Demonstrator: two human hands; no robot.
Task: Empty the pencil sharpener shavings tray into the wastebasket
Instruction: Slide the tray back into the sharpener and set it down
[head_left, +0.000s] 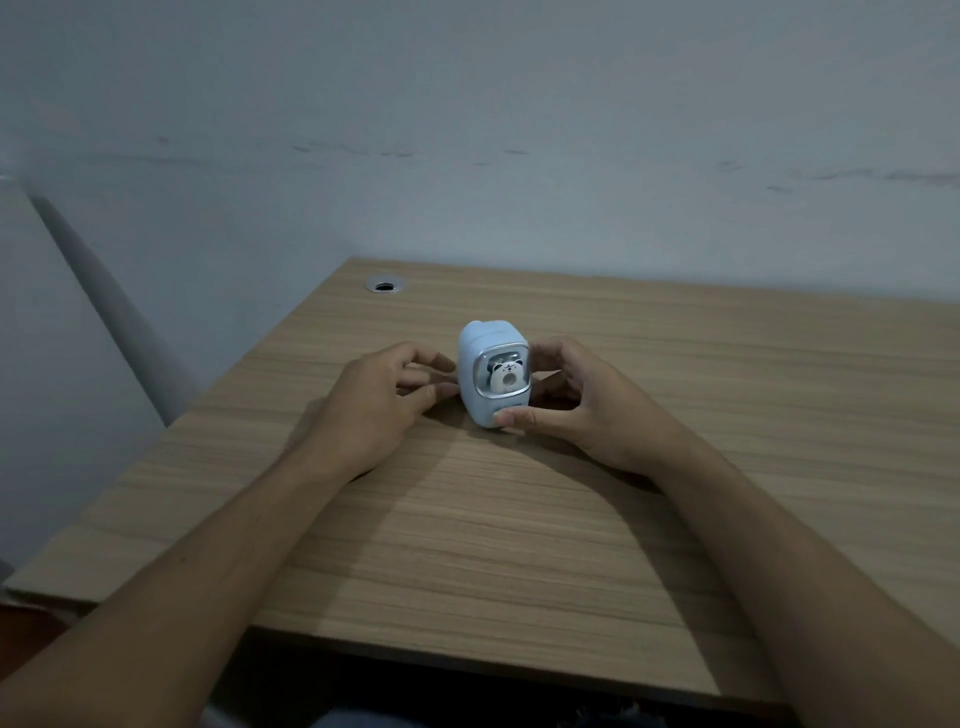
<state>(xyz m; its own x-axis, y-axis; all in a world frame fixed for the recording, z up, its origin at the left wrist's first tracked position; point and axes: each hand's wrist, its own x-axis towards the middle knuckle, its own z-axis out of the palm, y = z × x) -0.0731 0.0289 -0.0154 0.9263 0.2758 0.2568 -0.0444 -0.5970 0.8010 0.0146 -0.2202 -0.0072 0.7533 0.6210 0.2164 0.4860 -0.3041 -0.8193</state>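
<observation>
Here, one pale blue sharpener (493, 375) stands upright near the middle of the bench (519, 519), its bear-faced front toward the person. The right hand (566, 402) cups its right side, thumb pressed on the lower front where the tray probably slides out, likely to start pulling it. The left hand (382, 397) sits loosely curled at the left side, fingertips at or just short of the body, apparently to steady it. Two hands, one sharpener, one cable hole (385, 285); no wastebasket is visible.
</observation>
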